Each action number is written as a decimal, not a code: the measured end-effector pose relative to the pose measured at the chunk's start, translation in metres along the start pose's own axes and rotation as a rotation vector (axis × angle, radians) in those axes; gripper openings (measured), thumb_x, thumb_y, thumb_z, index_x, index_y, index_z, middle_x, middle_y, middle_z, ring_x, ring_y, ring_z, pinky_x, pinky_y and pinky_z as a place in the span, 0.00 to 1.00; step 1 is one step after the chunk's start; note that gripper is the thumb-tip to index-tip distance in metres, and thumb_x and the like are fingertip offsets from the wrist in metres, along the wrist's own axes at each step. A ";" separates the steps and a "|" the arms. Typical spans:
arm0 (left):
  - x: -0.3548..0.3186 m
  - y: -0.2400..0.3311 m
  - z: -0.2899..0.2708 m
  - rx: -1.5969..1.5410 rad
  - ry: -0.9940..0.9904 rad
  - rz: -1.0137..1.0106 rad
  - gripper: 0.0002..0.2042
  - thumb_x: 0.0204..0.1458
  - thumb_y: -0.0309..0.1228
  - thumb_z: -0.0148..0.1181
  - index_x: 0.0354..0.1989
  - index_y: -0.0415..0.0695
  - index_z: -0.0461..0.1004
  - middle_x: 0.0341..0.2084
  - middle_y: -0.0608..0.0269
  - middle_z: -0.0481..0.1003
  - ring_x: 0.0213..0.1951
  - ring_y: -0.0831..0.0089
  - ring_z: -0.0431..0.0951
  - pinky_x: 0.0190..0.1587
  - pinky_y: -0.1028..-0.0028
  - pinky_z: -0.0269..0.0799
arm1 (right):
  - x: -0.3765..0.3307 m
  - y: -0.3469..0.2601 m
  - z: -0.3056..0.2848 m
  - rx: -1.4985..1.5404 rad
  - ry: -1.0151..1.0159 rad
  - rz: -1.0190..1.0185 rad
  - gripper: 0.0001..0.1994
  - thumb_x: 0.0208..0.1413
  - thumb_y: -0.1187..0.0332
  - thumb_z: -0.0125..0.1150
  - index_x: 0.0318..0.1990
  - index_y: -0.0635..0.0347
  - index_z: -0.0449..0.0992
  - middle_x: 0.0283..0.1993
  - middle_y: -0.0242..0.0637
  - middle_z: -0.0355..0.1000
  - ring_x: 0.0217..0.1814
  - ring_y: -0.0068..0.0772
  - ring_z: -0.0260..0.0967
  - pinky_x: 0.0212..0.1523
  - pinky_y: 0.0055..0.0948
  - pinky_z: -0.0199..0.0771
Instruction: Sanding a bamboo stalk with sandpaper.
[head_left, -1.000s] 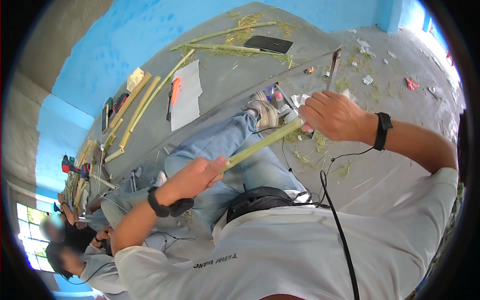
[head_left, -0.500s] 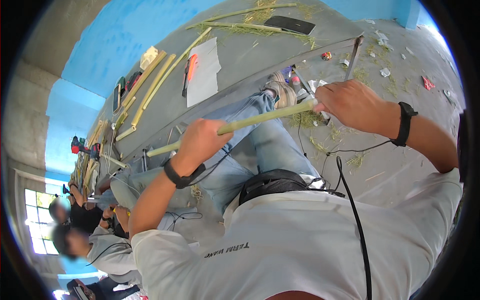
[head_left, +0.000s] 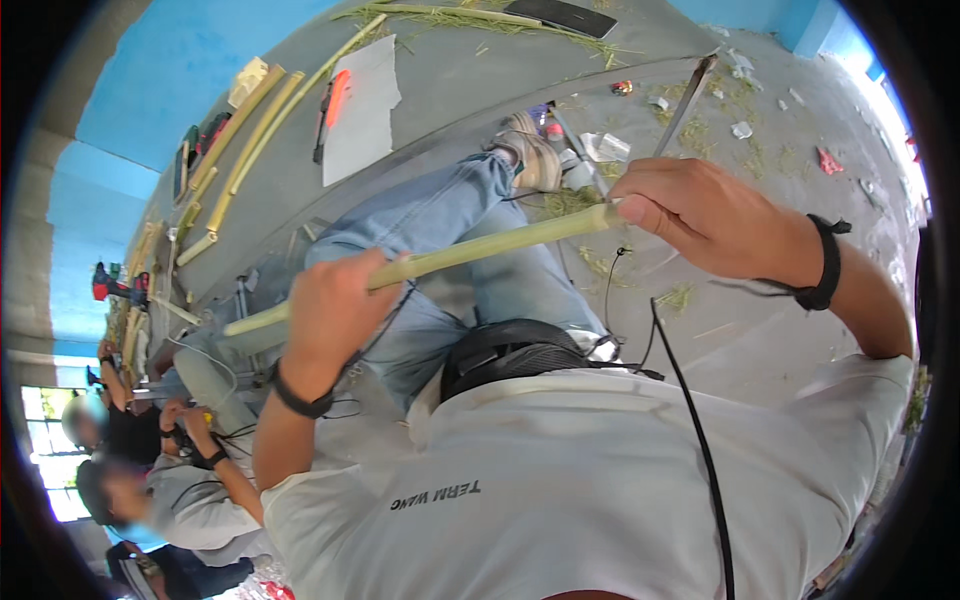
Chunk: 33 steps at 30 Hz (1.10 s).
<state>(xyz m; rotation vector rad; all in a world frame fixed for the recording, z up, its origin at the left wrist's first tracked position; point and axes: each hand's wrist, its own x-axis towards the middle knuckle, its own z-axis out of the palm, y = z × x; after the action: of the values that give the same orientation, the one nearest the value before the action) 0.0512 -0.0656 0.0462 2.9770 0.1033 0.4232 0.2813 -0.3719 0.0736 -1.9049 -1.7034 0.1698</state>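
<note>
A pale green bamboo pole (head_left: pixel 500 241) lies slantwise across the front of me, above my lap, with its right end higher. My left hand (head_left: pixel 338 305) is closed round it towards the left, and a short length sticks out past that fist. My right hand (head_left: pixel 695 212) is at the other end, thumb and fingers closed on the tip. Its palm side is hidden, so I cannot tell whether anything else is in it. Both wrists wear black bands.
Ahead is a grey table (head_left: pixel 440 90) with bamboo lengths (head_left: pixel 235 125), an orange and black cutter (head_left: pixel 335 105), a white sheet (head_left: pixel 365 120) and a dark flat panel (head_left: pixel 562 17). A red drill (head_left: pixel 118 288) is at left, near co-workers (head_left: pixel 190 490). Litter and shavings dot the floor at right.
My left hand has moved left and a little down with the bamboo pole. The right hand stays at the pole's right end. The whole view has shifted slightly, moving the table things up and left.
</note>
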 end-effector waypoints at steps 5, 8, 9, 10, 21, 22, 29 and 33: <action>-0.024 0.000 -0.017 0.189 0.156 -0.059 0.19 0.56 0.37 0.71 0.23 0.43 0.66 0.16 0.53 0.69 0.21 0.50 0.73 0.22 0.61 0.65 | 0.019 -0.009 -0.011 0.224 -0.198 0.384 0.28 0.75 0.46 0.44 0.34 0.65 0.70 0.24 0.34 0.58 0.27 0.32 0.56 0.29 0.36 0.58; -0.034 0.000 -0.020 0.207 0.183 -0.063 0.19 0.56 0.36 0.71 0.23 0.44 0.65 0.16 0.56 0.69 0.20 0.52 0.72 0.21 0.61 0.65 | 0.034 -0.011 -0.013 0.309 -0.392 0.458 0.31 0.75 0.42 0.42 0.32 0.63 0.70 0.24 0.28 0.53 0.27 0.24 0.50 0.27 0.33 0.54; -0.036 0.000 -0.020 0.217 0.193 -0.062 0.19 0.57 0.37 0.70 0.23 0.44 0.65 0.16 0.56 0.69 0.19 0.52 0.72 0.21 0.60 0.65 | 0.040 -0.012 -0.013 0.329 -0.460 0.461 0.32 0.74 0.40 0.42 0.32 0.63 0.70 0.24 0.26 0.52 0.28 0.22 0.49 0.27 0.33 0.53; -0.039 0.000 -0.019 0.226 0.210 -0.071 0.19 0.57 0.37 0.70 0.23 0.44 0.65 0.15 0.57 0.69 0.19 0.53 0.71 0.21 0.60 0.64 | 0.045 -0.012 -0.013 0.310 -0.572 0.485 0.32 0.74 0.40 0.42 0.31 0.63 0.70 0.24 0.25 0.52 0.27 0.22 0.49 0.27 0.33 0.53; -0.058 -0.001 0.005 0.154 0.178 -0.064 0.18 0.57 0.39 0.69 0.22 0.47 0.67 0.15 0.62 0.69 0.19 0.61 0.73 0.22 0.63 0.63 | 0.060 -0.007 -0.006 0.337 -0.883 0.516 0.30 0.72 0.40 0.47 0.34 0.61 0.73 0.25 0.23 0.55 0.27 0.20 0.51 0.27 0.28 0.56; -0.058 -0.001 0.006 0.154 0.182 -0.064 0.18 0.56 0.39 0.69 0.22 0.47 0.67 0.15 0.62 0.69 0.19 0.62 0.73 0.22 0.64 0.63 | 0.061 -0.008 -0.005 0.358 -0.877 0.513 0.29 0.72 0.41 0.48 0.35 0.61 0.74 0.25 0.22 0.55 0.27 0.19 0.51 0.27 0.28 0.56; -0.055 -0.011 0.006 0.250 0.302 -0.025 0.19 0.55 0.41 0.70 0.19 0.50 0.68 0.13 0.68 0.67 0.17 0.66 0.73 0.21 0.67 0.63 | 0.063 -0.016 -0.004 0.344 -0.704 0.424 0.23 0.68 0.48 0.61 0.40 0.63 0.80 0.24 0.24 0.62 0.27 0.17 0.54 0.27 0.26 0.56; -0.056 -0.013 0.005 0.287 0.299 -0.030 0.17 0.54 0.41 0.71 0.19 0.52 0.70 0.13 0.69 0.68 0.18 0.66 0.73 0.21 0.67 0.64 | 0.066 -0.009 0.000 0.330 -0.703 0.495 0.22 0.68 0.49 0.62 0.38 0.64 0.80 0.23 0.25 0.62 0.27 0.18 0.56 0.27 0.27 0.58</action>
<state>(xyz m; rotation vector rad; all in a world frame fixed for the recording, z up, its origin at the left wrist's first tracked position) -0.0013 -0.0585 0.0247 3.1579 0.2585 0.9197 0.2855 -0.3093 0.0961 -2.0922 -1.4108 1.3542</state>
